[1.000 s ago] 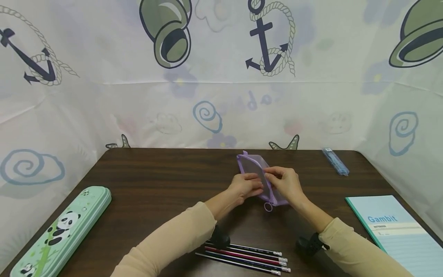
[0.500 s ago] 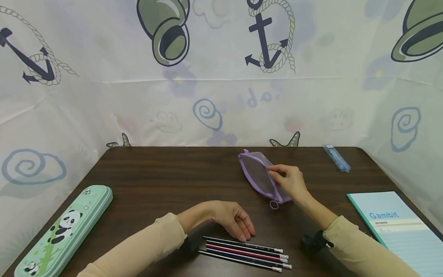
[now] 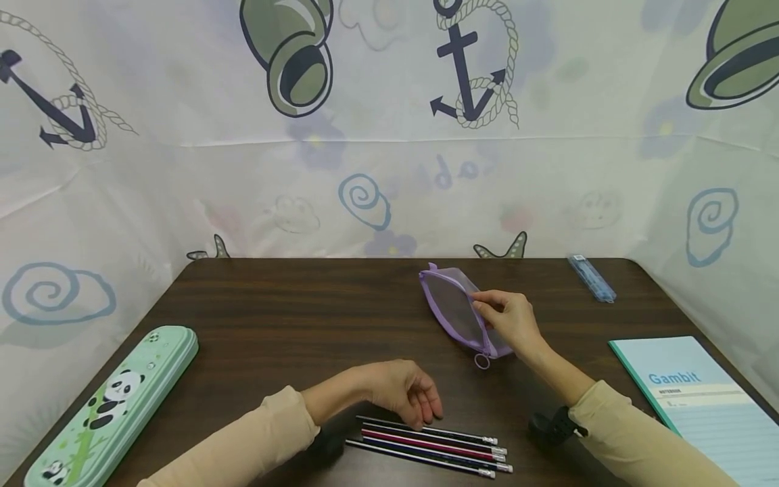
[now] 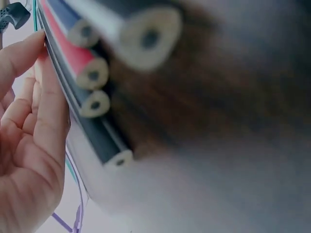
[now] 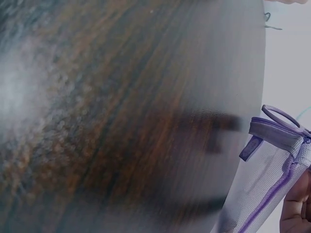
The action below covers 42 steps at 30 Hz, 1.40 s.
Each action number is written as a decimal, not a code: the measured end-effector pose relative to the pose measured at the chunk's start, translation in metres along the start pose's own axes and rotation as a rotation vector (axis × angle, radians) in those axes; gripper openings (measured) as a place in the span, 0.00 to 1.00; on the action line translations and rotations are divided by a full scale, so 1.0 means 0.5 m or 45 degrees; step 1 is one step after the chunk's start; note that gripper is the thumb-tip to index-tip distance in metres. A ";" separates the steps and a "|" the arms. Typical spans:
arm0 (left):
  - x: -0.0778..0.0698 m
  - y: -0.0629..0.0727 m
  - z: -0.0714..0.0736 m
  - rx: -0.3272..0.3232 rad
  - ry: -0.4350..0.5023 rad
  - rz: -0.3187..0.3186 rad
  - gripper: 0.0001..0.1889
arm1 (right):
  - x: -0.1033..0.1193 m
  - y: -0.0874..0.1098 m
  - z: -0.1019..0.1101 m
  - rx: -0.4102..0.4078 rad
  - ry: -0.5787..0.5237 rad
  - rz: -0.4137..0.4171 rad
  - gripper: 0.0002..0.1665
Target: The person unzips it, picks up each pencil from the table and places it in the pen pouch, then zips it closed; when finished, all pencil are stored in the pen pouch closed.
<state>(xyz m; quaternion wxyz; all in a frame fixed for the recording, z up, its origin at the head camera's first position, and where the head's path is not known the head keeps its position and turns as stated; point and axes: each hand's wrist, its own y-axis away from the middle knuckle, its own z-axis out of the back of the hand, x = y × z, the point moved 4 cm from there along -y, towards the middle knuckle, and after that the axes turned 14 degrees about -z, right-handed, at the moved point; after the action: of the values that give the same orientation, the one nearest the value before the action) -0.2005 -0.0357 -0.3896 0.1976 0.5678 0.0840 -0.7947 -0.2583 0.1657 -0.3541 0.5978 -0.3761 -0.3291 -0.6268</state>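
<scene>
The brown wood-grain table (image 3: 292, 304) carries six kinds of item. Five slim wooden pencils with white eraser ends (image 3: 432, 442), one of them red, lie side by side at the near centre. One purple-edged translucent mesh zip pouch (image 3: 450, 308) stands beyond them, far right of centre, its mouth gaping; one purple ring (image 3: 482, 361) hangs from its near end. The left hand (image 3: 398, 392) lies between pencils and pouch. Its fingers are bent, fingertips at the far pencil; whether they pinch it cannot be told. The right hand (image 3: 511, 321) pinches the pouch's right rim between thumb and fingers.

Surrounding items: one mint-green oblong case with panda prints (image 3: 109, 406), near left; one pale blue notebook (image 3: 700, 406), near right, marked "Gambit" and "NOTEBOOK"; one clear blue slender packet (image 3: 592, 279), far right, label too small to read. A black wrist device (image 3: 556, 427) sits at the right cuff.
</scene>
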 end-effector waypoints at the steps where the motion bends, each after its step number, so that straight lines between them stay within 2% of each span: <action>1: -0.001 0.000 0.001 -0.011 -0.065 -0.014 0.12 | 0.001 0.000 0.000 -0.002 0.002 0.001 0.11; 5: -0.005 -0.001 0.008 -0.048 -0.325 -0.045 0.12 | 0.002 0.000 0.000 -0.007 0.004 0.006 0.11; 10: -0.011 -0.008 0.016 -0.045 -0.592 -0.063 0.11 | 0.000 -0.001 0.000 -0.014 0.001 0.013 0.11; 12: -0.014 -0.009 0.021 -0.039 -0.673 -0.061 0.12 | 0.000 -0.002 -0.001 -0.013 -0.007 0.011 0.11; 14: -0.016 -0.006 0.030 -0.032 -0.678 -0.044 0.11 | -0.001 -0.002 -0.002 -0.005 -0.023 0.002 0.11; 17: -0.019 0.001 0.053 -0.011 -0.563 0.003 0.09 | -0.001 -0.003 -0.003 0.008 -0.039 -0.012 0.11; 21: -0.022 0.012 0.095 0.016 -0.282 0.095 0.07 | 0.002 -0.004 -0.002 -0.004 -0.038 -0.011 0.11; 24: -0.019 0.016 0.126 -0.030 -0.096 0.161 0.08 | 0.003 -0.005 0.000 -0.012 -0.028 -0.012 0.11; 26: -0.012 0.012 0.143 -0.115 0.024 0.185 0.09 | 0.003 -0.004 -0.001 -0.008 -0.028 -0.020 0.11; 29: 0.004 -0.001 0.158 -0.289 0.216 0.196 0.12 | 0.002 -0.003 -0.003 0.003 -0.038 -0.031 0.12; 35: 0.030 -0.046 0.164 -0.636 0.527 0.169 0.17 | 0.004 0.001 -0.010 0.029 -0.072 -0.020 0.13; 42: 0.032 -0.097 0.164 -0.914 0.744 0.168 0.20 | 0.010 0.004 -0.011 0.037 -0.085 -0.016 0.13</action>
<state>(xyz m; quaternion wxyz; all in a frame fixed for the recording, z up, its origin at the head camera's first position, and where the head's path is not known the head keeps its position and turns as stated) -0.2961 -0.0246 -0.3808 0.3996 0.6676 0.3695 -0.5080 -0.2570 0.1583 -0.3528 0.5877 -0.3861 -0.3603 -0.6129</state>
